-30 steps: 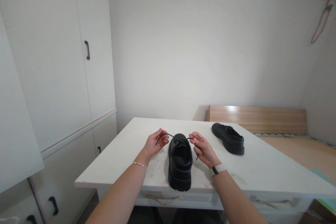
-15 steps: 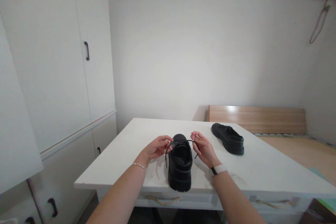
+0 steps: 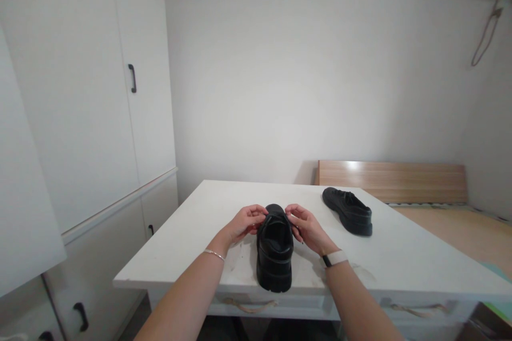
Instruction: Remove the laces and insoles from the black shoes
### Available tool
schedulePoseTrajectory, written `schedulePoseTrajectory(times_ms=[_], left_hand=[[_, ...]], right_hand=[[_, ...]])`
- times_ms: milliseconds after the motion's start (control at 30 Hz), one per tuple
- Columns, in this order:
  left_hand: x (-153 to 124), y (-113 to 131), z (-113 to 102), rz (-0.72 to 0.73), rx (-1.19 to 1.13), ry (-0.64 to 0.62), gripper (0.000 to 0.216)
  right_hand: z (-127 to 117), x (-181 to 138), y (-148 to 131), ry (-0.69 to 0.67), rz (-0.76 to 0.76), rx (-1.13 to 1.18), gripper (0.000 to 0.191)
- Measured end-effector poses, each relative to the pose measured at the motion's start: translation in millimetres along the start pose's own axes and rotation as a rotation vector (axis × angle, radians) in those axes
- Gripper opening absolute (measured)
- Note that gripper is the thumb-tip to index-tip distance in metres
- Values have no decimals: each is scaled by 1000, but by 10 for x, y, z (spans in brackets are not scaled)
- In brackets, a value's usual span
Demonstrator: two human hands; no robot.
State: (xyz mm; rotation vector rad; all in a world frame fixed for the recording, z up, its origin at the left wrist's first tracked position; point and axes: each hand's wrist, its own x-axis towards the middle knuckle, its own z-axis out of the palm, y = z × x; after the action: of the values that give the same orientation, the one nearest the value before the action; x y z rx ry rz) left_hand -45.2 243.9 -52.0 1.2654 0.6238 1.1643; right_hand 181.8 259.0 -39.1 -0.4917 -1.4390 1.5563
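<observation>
Contact, or something very near it, is noted at both sides of the black shoe [image 3: 274, 264], close to its lacing [image 3: 276, 218]. The left hand [image 3: 243, 224] has thumb and fingertips drawn close together at the upper's left side; the right hand [image 3: 307, 226] has its fingers curled in at the opposite side. Whether either has a lace pinched cannot be told from where I stand: dark lacing merges with dark upper, and the fingers cover part of it. The shoe sits upright between the hands, toe pointing away from the person, heel at the front edge of the white table [image 3: 188, 245]; any overhang cannot be judged. Chief concern is that heel: neither hand steadies it, so a pull toward the person could drag it over the edge. Uneven tension between the hands could, in my judgement, swivel the shoe on the smooth-looking top. Poor contrast is a further hazard, since a lace could slip unnoticed. The bracelet [image 3: 215, 254] and the wristband [image 3: 336, 259] sit back from the lacing; snagging seems unlikely. The second shoe [image 3: 350, 214] stands beyond the right hand, well apart, at risk only from a wide swing. Further out are a rope drawer pull [image 3: 250, 307] below the edge, a wooden headboard [image 3: 392, 181] and a white cabinet [image 3: 88, 106].
</observation>
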Motion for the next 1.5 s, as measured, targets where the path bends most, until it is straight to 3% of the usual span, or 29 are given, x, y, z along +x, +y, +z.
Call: schedulePoseTrajectory(times_ms=[400,1500], left_hand=[[28,-42,-3,36,96,42,35],[79,-98,-63,60,182,60,38]], right_hand=[[-15,45,97,96,0,-137,38],[-80,103,255,167,-93,-321,39]])
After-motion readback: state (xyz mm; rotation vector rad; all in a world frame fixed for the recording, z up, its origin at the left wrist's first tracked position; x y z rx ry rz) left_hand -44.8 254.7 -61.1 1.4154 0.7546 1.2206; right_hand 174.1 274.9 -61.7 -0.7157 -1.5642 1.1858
